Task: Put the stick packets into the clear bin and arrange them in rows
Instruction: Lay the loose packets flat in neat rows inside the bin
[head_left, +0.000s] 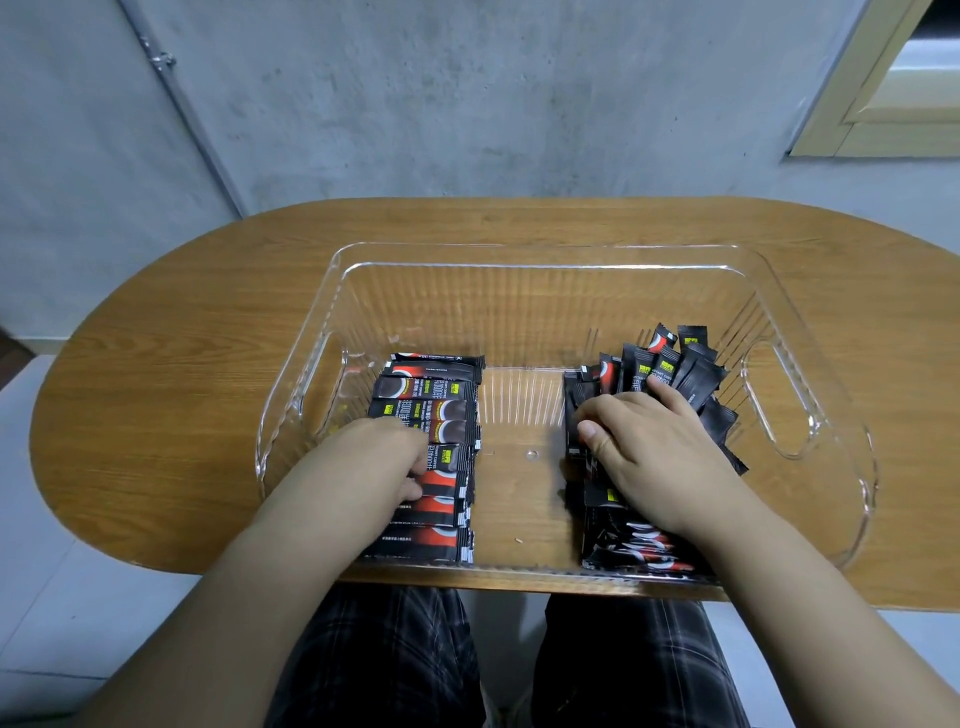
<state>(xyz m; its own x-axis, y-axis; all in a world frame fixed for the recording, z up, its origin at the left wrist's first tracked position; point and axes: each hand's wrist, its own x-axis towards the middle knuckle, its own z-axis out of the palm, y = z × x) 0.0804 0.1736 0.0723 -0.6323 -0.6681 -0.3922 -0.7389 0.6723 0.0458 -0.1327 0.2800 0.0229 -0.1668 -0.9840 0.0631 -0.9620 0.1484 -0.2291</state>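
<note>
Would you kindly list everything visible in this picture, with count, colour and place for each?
Clear bin: one, transparent plastic with handle cut-outs, centre of the table.
Left row of stick packets: many, black with red and yellow print, lying flat and stacked neatly along the bin's left side.
Right pile of stick packets: many, same black print, loose and fanned out on the bin's right side.
Table: one, brown wood grain, oval, under the bin.
Wall: grey concrete, behind the table.
Pipe: one, grey, slanting on the wall at left.
Window frame: one, cream, upper right.
Left hand: resting on the left row.
Right hand: pressing on the right pile.
</note>
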